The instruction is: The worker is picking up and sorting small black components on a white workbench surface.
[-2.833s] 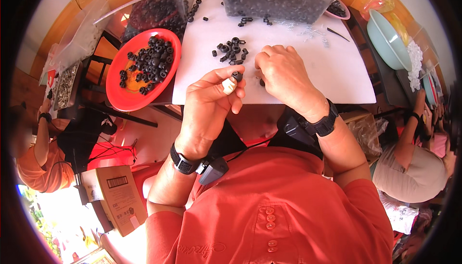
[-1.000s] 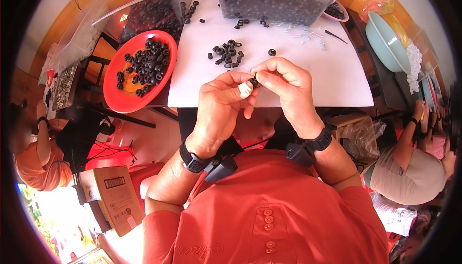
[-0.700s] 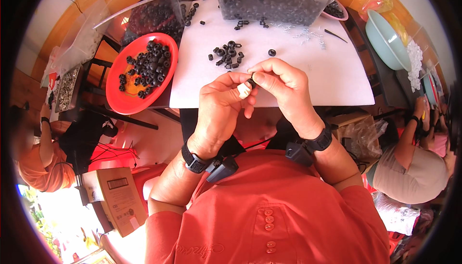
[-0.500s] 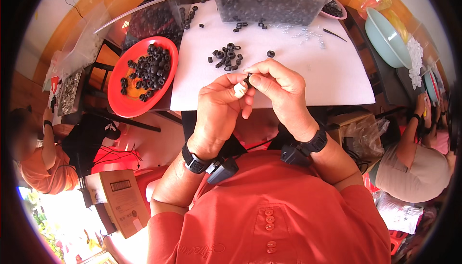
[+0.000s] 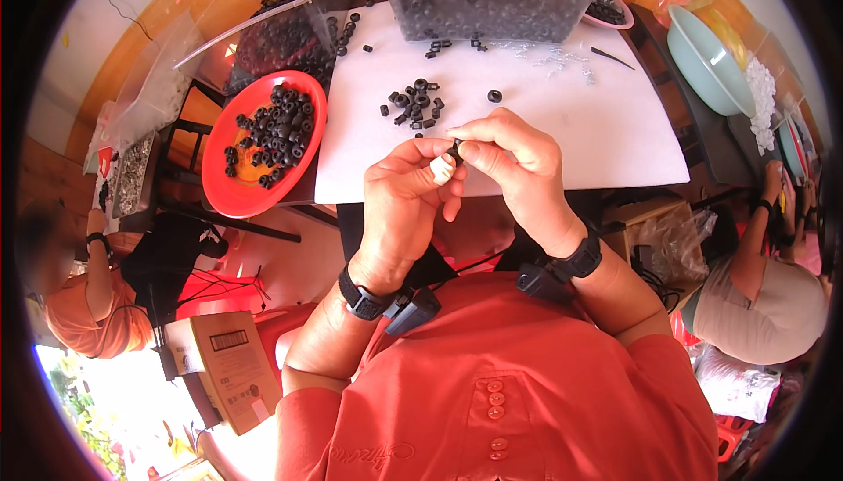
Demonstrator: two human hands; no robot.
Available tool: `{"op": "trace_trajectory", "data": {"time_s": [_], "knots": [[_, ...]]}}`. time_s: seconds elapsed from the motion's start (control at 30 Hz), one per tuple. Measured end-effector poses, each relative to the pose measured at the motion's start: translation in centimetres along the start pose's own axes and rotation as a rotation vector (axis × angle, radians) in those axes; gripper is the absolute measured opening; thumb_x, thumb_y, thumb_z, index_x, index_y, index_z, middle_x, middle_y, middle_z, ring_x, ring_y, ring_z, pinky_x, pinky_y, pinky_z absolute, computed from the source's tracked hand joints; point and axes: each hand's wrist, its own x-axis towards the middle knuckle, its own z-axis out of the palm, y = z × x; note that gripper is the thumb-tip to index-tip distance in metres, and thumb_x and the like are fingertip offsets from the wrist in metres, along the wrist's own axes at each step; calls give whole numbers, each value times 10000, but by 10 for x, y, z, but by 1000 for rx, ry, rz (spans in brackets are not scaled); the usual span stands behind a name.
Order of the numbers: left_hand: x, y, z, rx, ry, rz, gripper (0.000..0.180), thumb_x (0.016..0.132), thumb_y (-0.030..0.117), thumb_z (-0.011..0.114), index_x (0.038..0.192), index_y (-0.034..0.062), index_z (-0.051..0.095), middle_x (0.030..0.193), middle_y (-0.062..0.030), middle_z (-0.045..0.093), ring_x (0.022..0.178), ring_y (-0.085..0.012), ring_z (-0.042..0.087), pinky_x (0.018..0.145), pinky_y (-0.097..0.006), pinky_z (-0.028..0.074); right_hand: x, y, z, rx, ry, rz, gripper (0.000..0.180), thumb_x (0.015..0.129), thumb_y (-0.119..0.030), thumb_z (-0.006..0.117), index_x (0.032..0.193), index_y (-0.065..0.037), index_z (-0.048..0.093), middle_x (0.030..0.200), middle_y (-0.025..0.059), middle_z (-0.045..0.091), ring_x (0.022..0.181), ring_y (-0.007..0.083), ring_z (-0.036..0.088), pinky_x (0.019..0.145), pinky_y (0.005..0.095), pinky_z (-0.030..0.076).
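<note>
Close over the near edge of a white work surface (image 5: 580, 143), my two hands meet fingertip to fingertip. Between thumb and fingers my left hand (image 5: 397, 200) pinches a small black plastic part (image 5: 455, 153). A white wrap (image 5: 442, 168) covers the tip of that thumb. My right hand (image 5: 525, 174) pinches the upper end of the same part; the fingertips hide most of its shape. Just beyond lies a loose pile of small black parts (image 5: 414, 104), some ring-like, some with square ends. A single black ring (image 5: 494, 96) sits apart to its right.
A red plate (image 5: 213, 178) of black parts stands at left. Clear bins (image 5: 492, 20) of black pieces stand behind. Tiny clear bits (image 5: 562, 60) and a thin black stick (image 5: 612, 58) lie far right, near a pale blue basin (image 5: 707, 60). Other people sit at both sides.
The view has shifted slightly. My hands stay together on the black part, which now shows a little more between the fingertips.
</note>
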Motion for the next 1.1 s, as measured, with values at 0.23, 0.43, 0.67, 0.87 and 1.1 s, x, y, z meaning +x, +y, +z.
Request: {"op": "trace_trajectory", "data": {"time_s": [0.23, 0.43, 0.67, 0.87, 1.1], "knots": [[0, -2, 5, 7, -7, 30, 135, 949, 27, 624, 1054, -58, 620, 853, -120, 663, 668, -158, 619, 503, -247, 472, -2, 3, -5, -251, -9, -188, 50, 913, 17, 657, 961, 15, 667, 846, 63, 644, 767, 126, 641, 670, 253, 496], [-1, 0, 5, 41, 15, 13, 130, 946, 25, 627, 1046, -59, 628, 860, -124, 668, 662, -155, 618, 498, -246, 469, -3, -2, -2, 59, -24, 63, 39, 942, 5, 630, 949, 38, 651, 855, 61, 682, 753, 103, 637, 711, 247, 509], [-1, 1, 2, 29, -7, -1, 186, 933, 62, 648, 1071, -55, 607, 870, -156, 663, 672, -190, 617, 493, -264, 454, -4, -7, -1, 177, -32, 132, 82, 949, 24, 606, 986, 59, 670, 878, 87, 694, 812, 122, 666, 772, 264, 542], [-1, -3, 1, 24, -13, 40, 161, 937, 43, 644, 1063, -53, 615, 864, -144, 667, 668, -173, 620, 484, -250, 459, 2, -9, -7, 206, -79, 242, 83, 936, -4, 647, 990, 48, 681, 920, 74, 705, 831, 108, 660, 762, 259, 540], [-2, -4, 2, 2, 7, 44, 134, 939, 13, 636, 1047, -63, 620, 849, -133, 670, 645, -150, 619, 465, -234, 451, 4, -18, -7, -485, -112, -279, 12, 916, 8, 621, 911, -3, 625, 840, 82, 645, 718, 235, 666, 632, 324, 517]]}}
